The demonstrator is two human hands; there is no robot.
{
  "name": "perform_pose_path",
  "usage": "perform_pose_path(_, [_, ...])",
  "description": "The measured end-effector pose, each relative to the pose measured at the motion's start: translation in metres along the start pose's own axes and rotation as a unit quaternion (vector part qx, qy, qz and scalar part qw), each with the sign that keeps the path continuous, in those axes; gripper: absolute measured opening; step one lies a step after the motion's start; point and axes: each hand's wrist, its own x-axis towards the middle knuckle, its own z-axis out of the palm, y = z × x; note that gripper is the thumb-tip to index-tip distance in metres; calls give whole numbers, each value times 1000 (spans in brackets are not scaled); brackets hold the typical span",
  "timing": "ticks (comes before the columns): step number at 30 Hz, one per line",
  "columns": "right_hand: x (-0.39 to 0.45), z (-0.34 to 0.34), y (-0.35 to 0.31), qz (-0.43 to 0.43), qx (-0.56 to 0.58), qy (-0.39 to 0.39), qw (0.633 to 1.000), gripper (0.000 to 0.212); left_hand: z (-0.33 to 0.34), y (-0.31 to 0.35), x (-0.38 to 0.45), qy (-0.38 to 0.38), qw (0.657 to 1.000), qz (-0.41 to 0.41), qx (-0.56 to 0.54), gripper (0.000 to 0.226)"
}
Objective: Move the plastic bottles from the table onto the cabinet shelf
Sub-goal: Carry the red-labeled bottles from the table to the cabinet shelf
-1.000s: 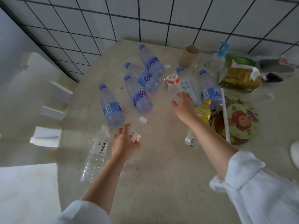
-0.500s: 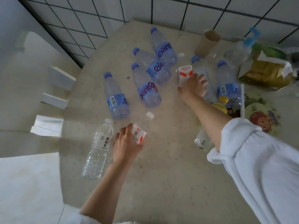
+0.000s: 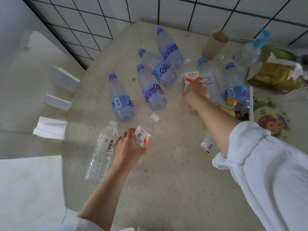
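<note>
Looking down from head height, the view showed both bare hands reaching over a round table [image 3: 166,180] scattered with empty plastic bottles. The left hand [image 3: 127,150] was wrapped around a red-and-white-labelled bottle [image 3: 144,133] lying on its side, white cap pointing away. The right hand [image 3: 197,90], further out, was closed over a second red-and-white-labelled bottle [image 3: 190,75], also resting on the table. Between and beyond the hands lay four blue-capped bottles [image 3: 154,92]; two more [image 3: 235,84] lay just right of the right hand. A clear white-capped bottle [image 3: 103,150] lay touching the left hand's outer side. No cabinet shelf was visible. Thin, empty plastic would likely crumple or slip under a loose grip, and lifting either arm carelessly could nudge neighbouring bottles and send them rolling off the table edge.
</note>
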Motion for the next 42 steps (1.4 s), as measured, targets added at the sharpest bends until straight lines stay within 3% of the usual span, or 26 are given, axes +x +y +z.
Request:
perform_pose_path(6, [-45,-4,43,-43,63,-58,995,63,0,1,-11,-20,999,-2,-36,66])
perform_pose_path(10, [-94,-3,75,-31,141,-174,974,73,3,8,-30,-33,995,-4,-91,59])
perform_pose_path(13, [-140,-4,104,-11,184,-201,962,76,3,15,-46,-46,992,-5,-121,59])
perform_pose_path(23, [-270,6,178,66,332,-150,929,48,5,3,-96,-97,982,65,-147,52])
perform_pose_path(26, [-300,20,198,99,378,-123,912,65,8,-5,-108,-137,972,59,-183,52])
perform_pose_path(30, [-348,40,225,149,449,-100,875,62,9,-16,-131,-218,948,68,-222,55])
perform_pose_path(32, [-366,49,235,166,465,-86,865,73,10,-20,-140,-239,940,79,-230,50])
perform_pose_path(36, [-423,66,263,204,505,-42,838,78,16,-26,-167,-296,925,122,-203,54])
perform_pose_path(40, [-478,75,289,242,528,11,814,69,28,-26,-200,-339,913,163,-160,42])
perform_pose_path(42, [-503,81,301,269,535,30,800,76,35,-23,-220,-366,903,183,-132,40])
